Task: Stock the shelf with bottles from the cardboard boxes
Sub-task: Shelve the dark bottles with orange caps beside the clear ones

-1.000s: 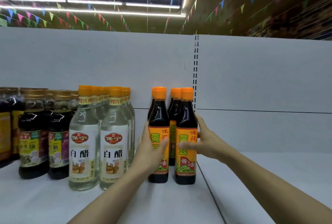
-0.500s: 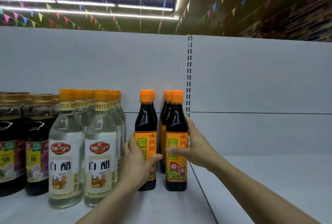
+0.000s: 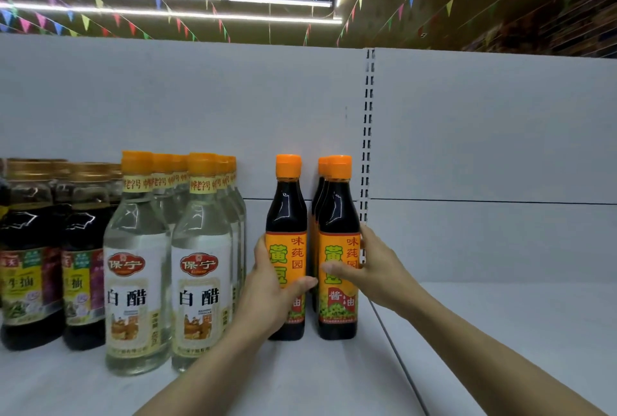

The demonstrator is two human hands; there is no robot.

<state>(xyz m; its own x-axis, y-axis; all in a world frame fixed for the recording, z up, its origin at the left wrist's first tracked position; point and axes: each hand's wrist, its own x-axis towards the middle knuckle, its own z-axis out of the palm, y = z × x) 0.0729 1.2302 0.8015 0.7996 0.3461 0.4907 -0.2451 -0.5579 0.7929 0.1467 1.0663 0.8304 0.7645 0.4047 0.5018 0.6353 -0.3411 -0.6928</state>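
Two dark soy sauce bottles with orange caps and orange labels stand upright at the front of the white shelf [image 3: 300, 379]. My left hand [image 3: 267, 292] grips the left bottle [image 3: 286, 215] around its label. My right hand [image 3: 377, 268] grips the right bottle [image 3: 338, 215], thumb across the label front. More bottles of the same kind stand behind the right one, mostly hidden. A narrow gap separates the two front bottles. No cardboard box is in view.
Clear white vinegar bottles [image 3: 137, 265] with orange caps stand in rows left of my left hand. Dark bottles with gold caps [image 3: 30, 248] fill the far left. The shelf section right of the slotted upright [image 3: 367, 135] holds nothing. A white back panel rises behind.
The left soy sauce bottle has shifted left with my left hand, opening a gap between the two front bottles. My right hand stays on the right bottle.
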